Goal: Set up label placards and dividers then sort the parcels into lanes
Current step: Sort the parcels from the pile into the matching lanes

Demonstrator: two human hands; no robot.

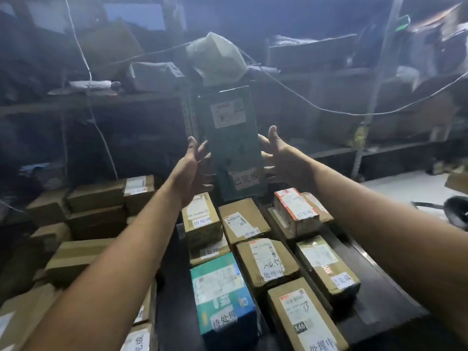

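Green parcel [234, 148] upright at 12 o'clock; stiff carton, likely light, tall so tippy; hold side walls mid-height; left hand [193, 160] at 9, right hand [278, 153] at 3; fingers spread, contact unclear.

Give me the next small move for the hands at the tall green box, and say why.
Probably close both hands on the tall green box and shift it rightward. The left hand and right hand flank it, open, and its tag reads 已完成, like the tags on the red-edged parcel and brown parcel in the right lane.
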